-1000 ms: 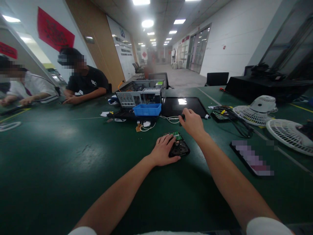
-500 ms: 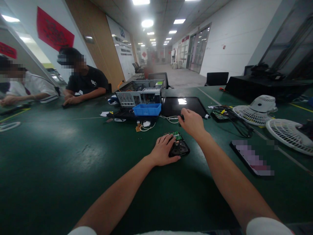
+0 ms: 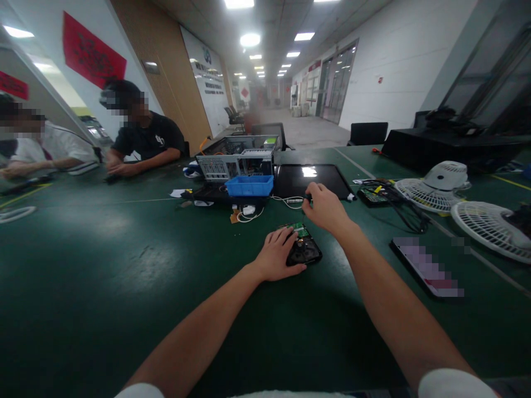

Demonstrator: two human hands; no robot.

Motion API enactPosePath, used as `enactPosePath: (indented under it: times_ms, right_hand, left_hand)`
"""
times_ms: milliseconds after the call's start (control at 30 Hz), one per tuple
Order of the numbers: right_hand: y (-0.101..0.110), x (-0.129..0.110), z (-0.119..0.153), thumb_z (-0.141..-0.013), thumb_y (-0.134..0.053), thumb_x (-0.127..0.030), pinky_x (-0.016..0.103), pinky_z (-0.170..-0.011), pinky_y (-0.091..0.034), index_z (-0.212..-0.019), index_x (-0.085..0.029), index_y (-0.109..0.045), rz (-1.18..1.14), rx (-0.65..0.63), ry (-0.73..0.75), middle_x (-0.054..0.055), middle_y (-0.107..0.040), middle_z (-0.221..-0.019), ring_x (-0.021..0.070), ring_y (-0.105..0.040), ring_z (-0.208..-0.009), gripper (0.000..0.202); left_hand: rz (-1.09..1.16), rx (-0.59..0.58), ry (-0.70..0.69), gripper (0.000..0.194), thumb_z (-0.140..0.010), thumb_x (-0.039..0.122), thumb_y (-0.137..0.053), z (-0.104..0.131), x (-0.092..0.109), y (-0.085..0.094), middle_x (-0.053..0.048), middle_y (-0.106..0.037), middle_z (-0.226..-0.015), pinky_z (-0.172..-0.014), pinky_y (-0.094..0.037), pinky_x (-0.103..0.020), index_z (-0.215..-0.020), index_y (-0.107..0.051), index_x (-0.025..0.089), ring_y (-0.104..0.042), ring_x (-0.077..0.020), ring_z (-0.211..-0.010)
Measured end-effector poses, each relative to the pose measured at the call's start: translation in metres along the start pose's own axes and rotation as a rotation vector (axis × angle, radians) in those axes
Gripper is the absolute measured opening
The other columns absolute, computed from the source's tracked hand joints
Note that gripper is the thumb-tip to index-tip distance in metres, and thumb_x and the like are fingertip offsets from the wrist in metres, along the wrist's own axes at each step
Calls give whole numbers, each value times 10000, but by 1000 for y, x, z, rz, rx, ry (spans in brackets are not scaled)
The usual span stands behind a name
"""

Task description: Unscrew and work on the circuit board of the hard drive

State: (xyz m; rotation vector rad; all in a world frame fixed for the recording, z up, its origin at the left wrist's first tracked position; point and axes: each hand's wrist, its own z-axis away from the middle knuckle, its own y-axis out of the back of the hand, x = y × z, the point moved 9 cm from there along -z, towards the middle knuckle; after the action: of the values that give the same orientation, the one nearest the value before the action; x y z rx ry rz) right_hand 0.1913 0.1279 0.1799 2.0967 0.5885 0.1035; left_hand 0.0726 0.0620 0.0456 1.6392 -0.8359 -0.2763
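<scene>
A black device with a green circuit board, which looks like a hard drive [image 3: 306,251], lies on the green table [image 3: 124,309]. Over its left side rests my left hand [image 3: 277,257], with the thumb along the near edge and the fingers on top, holding it. Above its far right corner is my right hand [image 3: 326,207], fingers pinched round a small dark handle [image 3: 307,197]. A thin shaft seems to run down from that handle toward the board; its tip is too small to make out.
Beyond the hands are a blue tray [image 3: 250,186], an open computer case [image 3: 236,160], a dark flat panel [image 3: 311,179] and white cables. At the right lie a phone [image 3: 427,268], a circuit board with black cables [image 3: 373,194] and white fan parts [image 3: 493,229]. Two people sit at the left.
Both my hands are nearly where they were. The fingers of my right hand have shifted very slightly round the dark handle.
</scene>
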Motion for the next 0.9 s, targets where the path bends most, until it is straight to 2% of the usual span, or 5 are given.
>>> enactPosePath:
  times_ms: [367, 633, 900]
  right_hand:
    - [-4, 7, 0, -934, -577, -330, 328, -736, -454, -1035, -200, -604, -91, 18, -13, 103, -633, -1025, 216, -605, -793, 167]
    - [-8, 14, -2, -923, -573, -271, 336, -792, -463, -1038, -189, -611, -155, 73, 4, 112, -656, -1064, 229, -632, -873, 146]
    - [-13, 23, -2, -931, -563, -306, 342, -780, -446, -1024, -185, -606, -152, 109, -48, 114, -699, -997, 253, -648, -872, 158]
  left_hand:
    - [20, -5, 6, 985, -809, 759, -589, 0, 0, 1, -145, -292, -1617, -1184, -211, -569, -1582, -271, 238, -234, -388, -1483]
    - [33, 9, 2, 984, -806, 750, -599, 0, 0, 1, -154, -303, -1608, -1176, -220, -582, -1577, -280, 228, -247, -394, -1474]
    - [45, 5, 12, 977, -794, 737, -623, -1, -1, 1, -142, -309, -1607, -1179, -217, -580, -1573, -286, 254, -244, -394, -1476]
